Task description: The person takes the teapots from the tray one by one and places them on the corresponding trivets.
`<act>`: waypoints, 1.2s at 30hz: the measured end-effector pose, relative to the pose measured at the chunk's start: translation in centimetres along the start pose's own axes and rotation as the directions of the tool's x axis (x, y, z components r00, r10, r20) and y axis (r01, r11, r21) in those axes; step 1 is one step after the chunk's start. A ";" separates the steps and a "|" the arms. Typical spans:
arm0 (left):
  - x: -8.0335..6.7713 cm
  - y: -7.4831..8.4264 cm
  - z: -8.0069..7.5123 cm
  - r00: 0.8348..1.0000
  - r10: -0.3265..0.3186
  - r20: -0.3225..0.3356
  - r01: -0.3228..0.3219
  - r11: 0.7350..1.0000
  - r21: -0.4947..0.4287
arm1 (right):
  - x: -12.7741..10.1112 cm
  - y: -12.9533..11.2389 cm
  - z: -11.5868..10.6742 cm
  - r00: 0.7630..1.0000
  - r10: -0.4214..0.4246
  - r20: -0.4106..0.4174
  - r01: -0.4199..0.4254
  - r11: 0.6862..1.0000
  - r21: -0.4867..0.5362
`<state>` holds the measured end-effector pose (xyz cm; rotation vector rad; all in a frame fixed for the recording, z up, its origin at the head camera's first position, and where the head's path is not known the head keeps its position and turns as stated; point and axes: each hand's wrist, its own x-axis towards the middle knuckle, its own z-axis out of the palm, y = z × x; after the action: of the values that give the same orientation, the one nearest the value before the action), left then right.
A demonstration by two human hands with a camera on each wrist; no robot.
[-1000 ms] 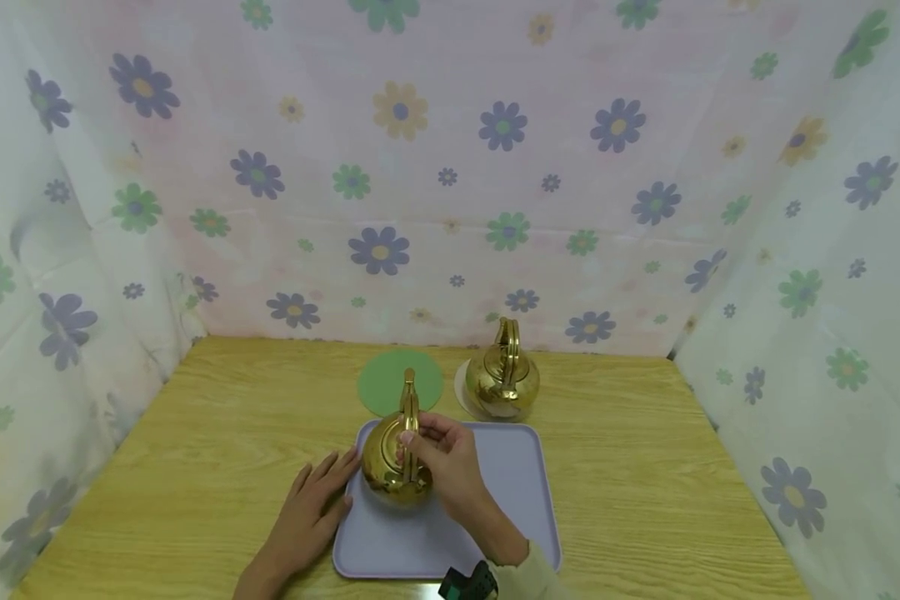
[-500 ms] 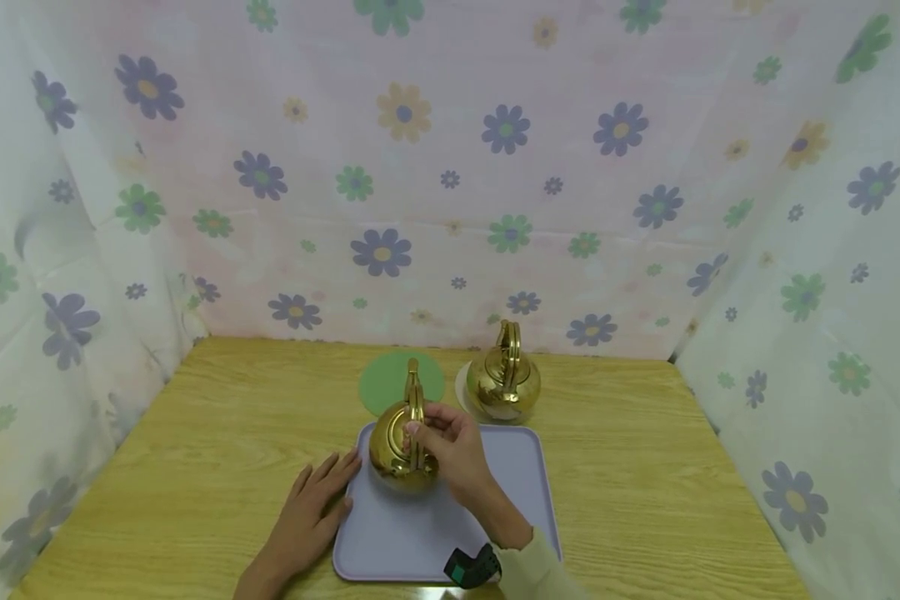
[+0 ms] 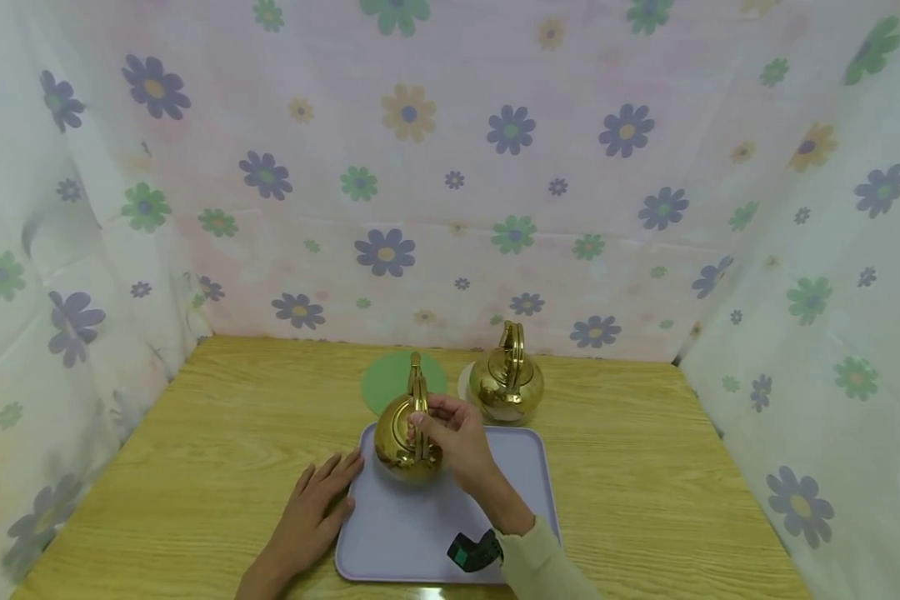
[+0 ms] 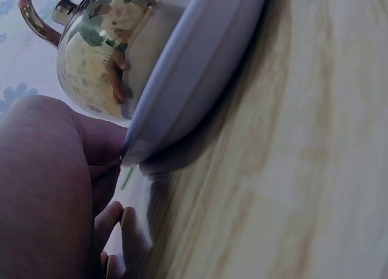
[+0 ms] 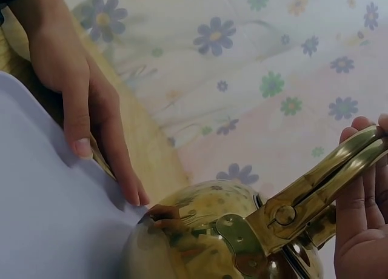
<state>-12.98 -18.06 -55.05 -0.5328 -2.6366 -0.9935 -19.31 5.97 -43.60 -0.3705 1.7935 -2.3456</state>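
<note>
Gleaming over the far left part of a lilac tray point(image 3: 435, 537), a polished gold teakettle point(image 3: 394, 442) is held by its raised handle point(image 3: 421, 404). The right hand point(image 3: 461, 447) pinches that handle, the thumb on the near left side and the fingers bent behind it. Whether the teakettle's base touches the tray cannot be told, since the tray's rim hides it in the left wrist view. Seen close from the right wrist, the handle is made of two shiny strips, joined to the body by a riveted bracket point(image 5: 242, 245).

Of the two hands, the left point(image 3: 318, 504) lies with its fingers stretched out and slightly apart, palm down beside the tray, with fingertips touching the tray's left rim.

Just beyond the tray, a green round mat point(image 3: 381, 387) lies partly hidden behind the held teakettle. To its right, a second gold teakettle point(image 3: 508, 393), also with its handle up, covers most of a cream round mat point(image 3: 465, 383). A black strap point(image 3: 480, 552) circles the right wrist, next to a pale sleeve point(image 3: 542, 562). All this is on a wood-grain worktop point(image 3: 637, 483), enclosed by pale flower-printed curtains point(image 3: 450, 133).
</note>
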 end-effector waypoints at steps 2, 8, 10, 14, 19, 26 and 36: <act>0.0 0.0 0.0 1.000 -0.007 0.004 0.007 1.000 -0.004 | 0.1 -0.1 0.0 1.000 -0.002 -0.002 0.002 1.000 -0.008; 0.0 0.0 0.0 1.000 -0.023 0.016 0.023 1.000 -0.009 | 0.3 -0.2 -0.1 1.000 -0.003 -0.003 0.003 1.000 -0.003; 0.0 0.0 0.0 1.000 -0.019 0.013 0.019 1.000 -0.008 | 0.4 -0.2 -0.2 1.000 -0.005 0.007 0.005 1.000 0.009; -0.1 0.0 0.0 1.000 -0.009 0.005 0.009 1.000 -0.005 | 0.7 -0.2 -0.4 1.000 -0.010 0.015 0.010 1.000 0.015; 0.0 -0.1 0.0 1.000 -0.008 0.008 0.008 1.000 -0.006 | 1.1 -0.3 -0.6 1.000 -0.008 0.006 0.008 1.000 0.006; -0.1 0.0 0.0 1.000 -0.007 0.007 0.007 1.000 -0.007 | 1.5 -0.3 -0.5 1.000 -0.001 -0.001 0.001 1.000 0.008; 0.1 0.0 0.0 1.000 -0.021 0.014 0.021 1.000 -0.006 | 2.2 -0.1 -0.3 1.000 -0.001 -0.004 0.001 1.000 0.007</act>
<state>-13.03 -18.06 -55.01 -0.5162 -2.6576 -1.0085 -21.51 5.68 -43.40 -0.3663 1.7871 -2.3536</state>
